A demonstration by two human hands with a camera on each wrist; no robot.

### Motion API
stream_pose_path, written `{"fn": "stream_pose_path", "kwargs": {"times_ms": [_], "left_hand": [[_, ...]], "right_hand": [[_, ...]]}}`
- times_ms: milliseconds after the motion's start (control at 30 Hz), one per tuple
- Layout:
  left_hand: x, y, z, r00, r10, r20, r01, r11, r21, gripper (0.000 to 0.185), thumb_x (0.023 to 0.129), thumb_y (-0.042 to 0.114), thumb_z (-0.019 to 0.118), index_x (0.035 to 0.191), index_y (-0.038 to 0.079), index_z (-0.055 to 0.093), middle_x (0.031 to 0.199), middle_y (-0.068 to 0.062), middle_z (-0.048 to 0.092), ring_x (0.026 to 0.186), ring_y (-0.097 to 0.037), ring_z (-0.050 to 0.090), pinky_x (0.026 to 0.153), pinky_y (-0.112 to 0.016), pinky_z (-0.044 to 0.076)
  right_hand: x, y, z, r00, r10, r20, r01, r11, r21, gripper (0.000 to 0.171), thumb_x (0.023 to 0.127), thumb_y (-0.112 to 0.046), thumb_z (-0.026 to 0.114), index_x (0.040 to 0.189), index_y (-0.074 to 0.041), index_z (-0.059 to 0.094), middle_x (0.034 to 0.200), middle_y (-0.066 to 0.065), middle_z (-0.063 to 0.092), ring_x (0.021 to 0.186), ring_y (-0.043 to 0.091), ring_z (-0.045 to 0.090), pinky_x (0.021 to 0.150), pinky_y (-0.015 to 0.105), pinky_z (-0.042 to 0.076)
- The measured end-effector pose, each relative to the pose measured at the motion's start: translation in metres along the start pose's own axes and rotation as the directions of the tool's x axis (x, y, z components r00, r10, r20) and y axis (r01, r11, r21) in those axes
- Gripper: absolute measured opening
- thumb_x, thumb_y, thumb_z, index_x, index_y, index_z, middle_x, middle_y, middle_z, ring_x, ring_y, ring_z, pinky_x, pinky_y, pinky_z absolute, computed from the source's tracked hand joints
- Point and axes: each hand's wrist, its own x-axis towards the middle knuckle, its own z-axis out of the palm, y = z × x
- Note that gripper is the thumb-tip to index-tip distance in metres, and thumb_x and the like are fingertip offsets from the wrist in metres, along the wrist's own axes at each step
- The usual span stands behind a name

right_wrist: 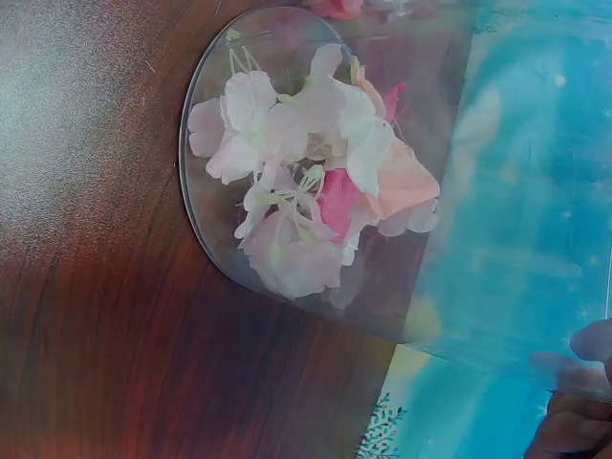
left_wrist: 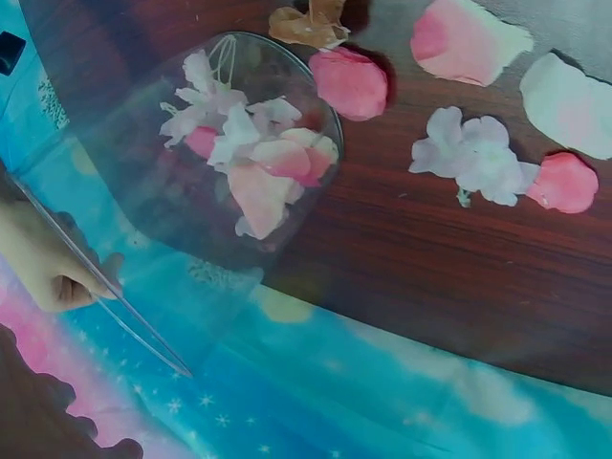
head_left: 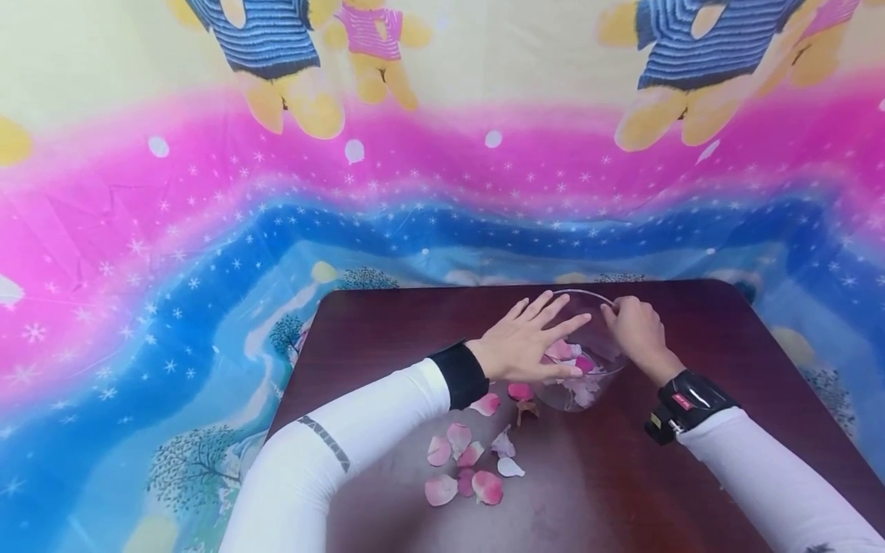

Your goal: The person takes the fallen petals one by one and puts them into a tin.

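A bowl (head_left: pixel 581 361) stands on the bench (head_left: pixel 726 338) near its far edge, with petals (head_left: pixel 577 365) inside it. Loose petals (head_left: pixel 470 461) lie on the bench in front of the bowl, toward the left. A cloth (head_left: pixel 207 230) hangs behind the bench.

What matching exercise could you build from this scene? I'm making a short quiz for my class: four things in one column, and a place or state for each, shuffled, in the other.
Things:
1. left hand
2. right hand
3. glass bowl
4. loose petals

Places or states:
A. scattered on the dark wooden table, outside the bowl
B. fingers straight, lying over the bowl's open top
C. pinches the bowl's rim
D. clear, with white and pink petals inside

Pairs: 1-B, 2-C, 3-D, 4-A
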Motion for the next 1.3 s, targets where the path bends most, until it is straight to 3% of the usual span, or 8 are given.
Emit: {"fn": "stream_pose_path", "kwargs": {"times_ms": [633,1000,1300], "left_hand": [[-0.024,-0.038,0.006,0.996,-0.082,-0.033,0.08,0.995,-0.058,0.081,0.097,0.072,0.04,0.162,0.041,0.004,0.173,-0.002,0.004,0.161,-0.024,-0.001,0.13,-0.049,0.007],[-0.047,-0.063,0.027,0.992,-0.124,-0.022,0.122,0.989,-0.085,0.08,0.098,0.07,0.04,0.163,0.037,0.008,0.172,-0.006,0.01,0.161,-0.028,0.007,0.129,-0.053,0.013],[-0.057,-0.074,0.056,0.986,-0.157,0.049,0.16,0.985,-0.061,0.083,0.094,0.068,0.05,0.163,0.035,0.015,0.171,-0.009,0.017,0.16,-0.031,0.012,0.128,-0.053,0.017]], "right_hand": [[0.001,0.003,0.0,1.0,0.008,0.012,-0.008,1.0,0.003,0.031,0.1,-0.026,0.058,0.085,-0.001,0.068,0.073,0.018,0.064,0.07,0.037,0.061,0.054,0.047,0.043],[0.0,0.002,0.001,1.0,0.009,0.019,-0.009,1.0,0.001,0.033,0.101,-0.026,0.056,0.085,0.0,0.068,0.072,0.018,0.063,0.067,0.034,0.06,0.053,0.043,0.042],[0.0,0.002,0.001,1.0,-0.001,0.011,0.001,1.0,0.002,0.033,0.101,-0.026,0.057,0.083,0.0,0.066,0.068,0.016,0.061,0.066,0.034,0.059,0.052,0.042,0.041]]}}
